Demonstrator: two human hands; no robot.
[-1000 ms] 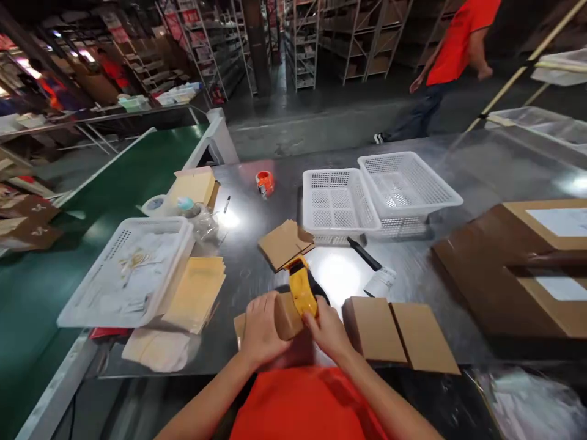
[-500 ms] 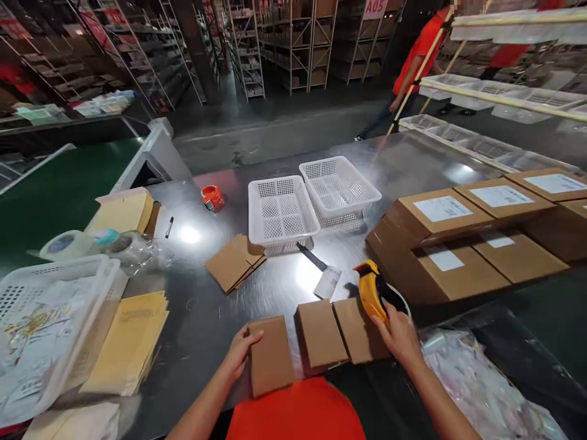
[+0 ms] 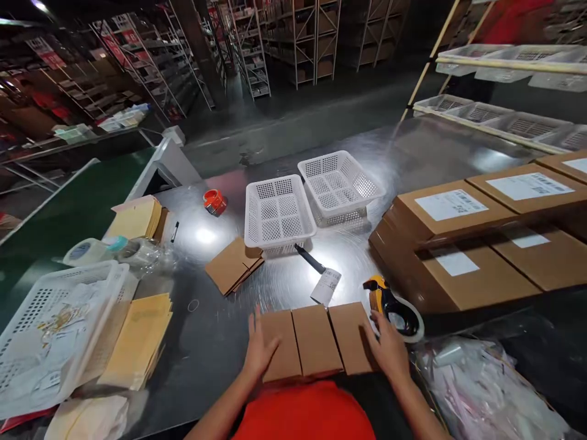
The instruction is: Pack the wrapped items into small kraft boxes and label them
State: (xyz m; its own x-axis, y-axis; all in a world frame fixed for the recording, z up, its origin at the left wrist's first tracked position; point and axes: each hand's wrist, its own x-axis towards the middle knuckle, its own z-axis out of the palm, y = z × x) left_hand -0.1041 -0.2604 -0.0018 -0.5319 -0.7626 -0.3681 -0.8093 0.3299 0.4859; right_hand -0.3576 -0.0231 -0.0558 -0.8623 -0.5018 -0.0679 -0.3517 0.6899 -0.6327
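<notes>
Three small brown cardboard boxes stand side by side in a row at the table's near edge: a left box [image 3: 280, 348], a middle box [image 3: 316, 339] and a right box [image 3: 352, 336]. My left hand [image 3: 259, 349] lies against the left end of the row, fingers spread and thumb over the box top. Against the right end rests my right hand [image 3: 387, 348], its fingers stretched out and touching the right box. Just beyond it, a yellow and black tape dispenser [image 3: 389, 305] lies on the table. A black-handled blade tool [image 3: 310, 259] touches a printed label [image 3: 326, 286] ahead of the boxes.
Two white plastic baskets [image 3: 279, 211] stand mid-table, near flat cardboard pieces [image 3: 232, 266] and an orange tape dispenser [image 3: 213, 201]. Labelled cartons [image 3: 452, 211] are stacked at right, above a bag of plastic wrap [image 3: 486, 385]. Padded envelopes [image 3: 137, 336] and a basket of papers [image 3: 114, 311] occupy the left.
The tape dispenser has left my right hand and now lies on the table. The left box has been brought against the other two, and both hands now flank the row.
</notes>
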